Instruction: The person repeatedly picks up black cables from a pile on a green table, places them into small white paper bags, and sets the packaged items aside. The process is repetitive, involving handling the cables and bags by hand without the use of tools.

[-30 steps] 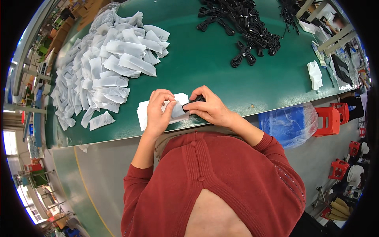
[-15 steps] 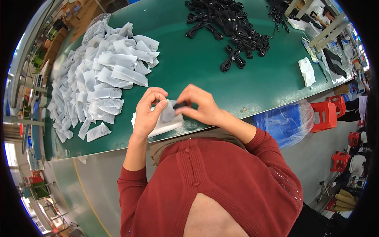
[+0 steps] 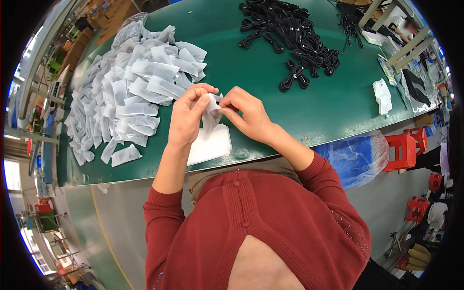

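Your left hand (image 3: 186, 117) pinches the translucent white, plastic-looking pouch (image 3: 210, 119); your right hand (image 3: 248, 115) grips its edge: hold lightly, avoiding tears.

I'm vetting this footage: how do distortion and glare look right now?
Head view: fisheye distortion bows the front edge of the table, corners go black; head view: the far-left window is blown out, the table has soft reflections, the white stack looks nearly washed out, but the bag shows folds.

Matt plastic-looking pouch (image 3: 209, 120), smooth glossy green tabletop (image 3: 333, 106), knitted cloth cardigan (image 3: 198, 222)
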Motion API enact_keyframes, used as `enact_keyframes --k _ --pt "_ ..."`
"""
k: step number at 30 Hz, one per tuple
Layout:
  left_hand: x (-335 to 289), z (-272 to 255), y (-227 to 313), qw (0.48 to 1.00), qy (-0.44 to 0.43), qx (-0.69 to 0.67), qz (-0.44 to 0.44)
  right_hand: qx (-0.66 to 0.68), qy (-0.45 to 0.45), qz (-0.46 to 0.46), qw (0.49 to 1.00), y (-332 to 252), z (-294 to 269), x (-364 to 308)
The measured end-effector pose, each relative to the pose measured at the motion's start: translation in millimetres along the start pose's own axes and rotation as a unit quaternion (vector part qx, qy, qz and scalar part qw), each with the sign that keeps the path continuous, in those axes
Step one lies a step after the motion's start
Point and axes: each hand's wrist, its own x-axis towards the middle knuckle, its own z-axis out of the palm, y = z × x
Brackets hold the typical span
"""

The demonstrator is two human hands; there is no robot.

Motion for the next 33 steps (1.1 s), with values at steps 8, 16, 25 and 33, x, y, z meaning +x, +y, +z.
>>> enact_keyframes --k 8,16,25,33 --pt "17 -74 33 0.899 0.314 0.246 0.178 -0.356 0.144 0.107 0.917 24 -61 6" --pt "-68 -13 -12 0.886 0.006 0.462 0.04 -0.521 0.023 0.244 0.817 91 -101 -65" --pt "-89 -2 -61 0.838 -0.02 0.538 0.091 0.013 0.075 0.311 0.947 34 -42 -79" --pt "-90 -3 -56 0.93 0.07 0.359 -0.041 -0.085 -0.063 0.136 0.985 -3 -11 -89"
